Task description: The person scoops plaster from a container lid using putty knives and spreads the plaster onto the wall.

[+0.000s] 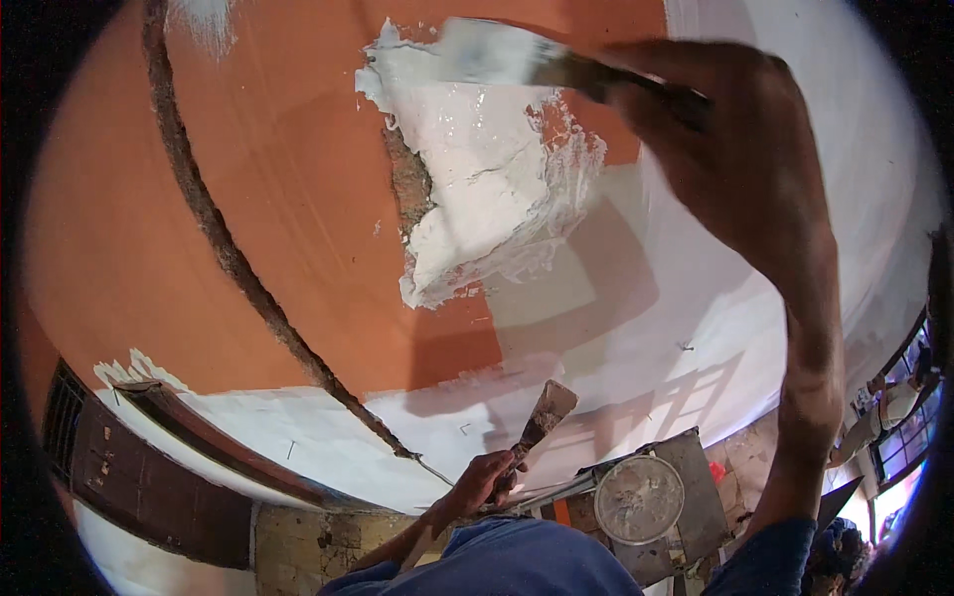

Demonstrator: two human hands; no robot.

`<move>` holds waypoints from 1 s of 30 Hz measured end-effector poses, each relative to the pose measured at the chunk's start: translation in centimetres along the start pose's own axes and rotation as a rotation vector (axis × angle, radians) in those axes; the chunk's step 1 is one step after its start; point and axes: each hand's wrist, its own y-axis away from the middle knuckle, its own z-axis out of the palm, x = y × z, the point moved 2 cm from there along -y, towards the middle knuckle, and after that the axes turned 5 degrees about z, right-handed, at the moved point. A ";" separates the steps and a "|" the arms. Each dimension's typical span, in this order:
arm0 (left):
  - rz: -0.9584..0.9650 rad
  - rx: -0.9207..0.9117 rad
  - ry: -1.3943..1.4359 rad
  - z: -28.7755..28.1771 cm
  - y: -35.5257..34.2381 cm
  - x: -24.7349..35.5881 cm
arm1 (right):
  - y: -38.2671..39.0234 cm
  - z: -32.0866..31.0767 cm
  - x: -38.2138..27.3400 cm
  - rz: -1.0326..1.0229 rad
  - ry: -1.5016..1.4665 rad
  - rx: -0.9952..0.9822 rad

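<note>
My right hand grips a wide putty knife, its blade coated in white filler against the top of a white filler patch on the orange wall. A ragged strip of bare, rough material shows along the patch's left side. Lower down, my left hand is closed on the handle of a smaller putty knife, held with its blade up and away from the patch.
A long rough groove runs down the wall at left, above a dark door. Below me are a bucket of pale material and a grey board. Another person is by the barred window at far right.
</note>
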 end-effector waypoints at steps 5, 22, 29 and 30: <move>0.002 0.022 -0.039 -0.6 -0.2 -0.5 | 5.6 -1.7 3.2 0.403 0.045 -0.089; 0.022 0.063 -0.062 -0.5 0.9 -0.9 | 4.1 4.0 4.8 0.043 -0.253 0.059; 0.021 0.070 -0.013 -0.4 1.1 -0.6 | 3.0 7.2 8.0 0.050 -0.441 0.076; 0.030 0.069 -0.012 -0.3 1.0 -0.5 | 2.6 7.0 8.0 0.042 -0.391 0.073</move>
